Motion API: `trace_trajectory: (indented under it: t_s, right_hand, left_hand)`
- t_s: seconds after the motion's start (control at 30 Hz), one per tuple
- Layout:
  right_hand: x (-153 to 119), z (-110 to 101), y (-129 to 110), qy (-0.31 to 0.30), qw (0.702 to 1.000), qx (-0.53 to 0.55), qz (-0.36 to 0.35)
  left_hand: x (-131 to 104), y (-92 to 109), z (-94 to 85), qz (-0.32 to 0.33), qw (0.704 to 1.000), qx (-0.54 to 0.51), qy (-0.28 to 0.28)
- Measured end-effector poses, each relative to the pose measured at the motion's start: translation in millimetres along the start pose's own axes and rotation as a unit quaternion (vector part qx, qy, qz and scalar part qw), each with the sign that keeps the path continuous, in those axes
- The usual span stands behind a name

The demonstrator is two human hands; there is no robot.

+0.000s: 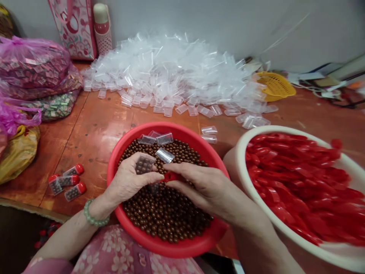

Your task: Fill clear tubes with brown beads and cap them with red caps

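Over the red basin [111,167] of small round brown balls [159,217], both hands work close together. My left hand [132,177] grips a clear plastic case [145,164] with brown balls showing inside. Pinched in the fingers of my right hand [201,182] is a red plastic cap [171,176], which meets my left thumb; whether it touches the case is hidden. Several clear cases lie on the balls near the far rim, one a shiny clear case [164,155] just beyond my fingers.
Left of the basin lie several filled cases with red caps [74,191]. At right stands a white tub [242,167] of red plastic parts [299,186]. Behind are a heap of clear cases [171,72], a yellow basket [276,85], a bottle [102,28] and bulging bags [37,68].
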State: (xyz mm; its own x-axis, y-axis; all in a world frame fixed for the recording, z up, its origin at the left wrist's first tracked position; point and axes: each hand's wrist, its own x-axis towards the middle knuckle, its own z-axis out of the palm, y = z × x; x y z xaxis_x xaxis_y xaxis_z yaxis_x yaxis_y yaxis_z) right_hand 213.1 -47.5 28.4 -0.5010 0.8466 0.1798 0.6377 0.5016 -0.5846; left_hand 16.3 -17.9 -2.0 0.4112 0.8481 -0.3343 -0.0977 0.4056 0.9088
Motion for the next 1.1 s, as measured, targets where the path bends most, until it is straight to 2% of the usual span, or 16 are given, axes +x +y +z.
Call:
trace_trajectory:
  t_s: [0.13, 0.3, 0.37, 0.43, 0.53, 0.67, 0.77, 0.87, 0.93, 1.0, 1.1]
  right_hand:
    - [5.2, 8.5, -7.2, -0.063, 0.996, -0.046, -0.036]
    - [5.0, 21.3, -1.6, -0.064, 0.997, -0.015, -0.039]
    - [4.9, 23.8, 2.7, -0.033, 0.998, 0.033, -0.030]
    - [4.9, 25.1, 6.8, 0.022, 0.996, 0.085, -0.007]
    - [4.5, 25.8, 10.8, 0.108, 0.976, 0.174, 0.070]
    - [5.1, 24.9, 12.3, 0.227, 0.899, 0.326, 0.186]
    - [9.8, 23.0, 11.1, 0.292, 0.846, 0.395, 0.207]
    - [19.3, 20.6, 6.1, 0.325, 0.814, 0.440, 0.196]
    - [27.5, 19.6, 1.0, 0.332, 0.803, 0.458, 0.186]
    - [36.2, 19.7, -4.7, 0.326, 0.806, 0.461, 0.177]
    - [47.7, 22.2, -12.5, 0.305, 0.830, 0.435, 0.170]
  left_hand:
    - [-1.2, 2.7, -2.8, -0.009, 1.000, 0.004, 0.003]
    - [-2.0, 0.8, -7.1, -0.030, 0.997, -0.070, -0.030]
    - [-0.6, -0.9, -8.2, -0.029, 0.989, -0.138, -0.052]
    - [1.9, -1.7, -9.3, -0.033, 0.971, -0.224, -0.070]
    - [6.0, -1.0, -11.7, -0.047, 0.943, -0.317, -0.089]
    - [7.3, -0.1, -15.1, -0.046, 0.924, -0.359, -0.121]
    - [4.1, -0.3, -15.4, -0.026, 0.920, -0.367, -0.139]
    - [0.4, 0.0, -14.8, -0.015, 0.918, -0.360, -0.165]
    - [-0.8, 0.6, -14.6, -0.017, 0.917, -0.355, -0.183]
    - [-0.7, 0.9, -14.4, -0.012, 0.921, -0.343, -0.184]
    - [1.0, -1.5, -12.8, 0.008, 0.937, -0.301, -0.179]
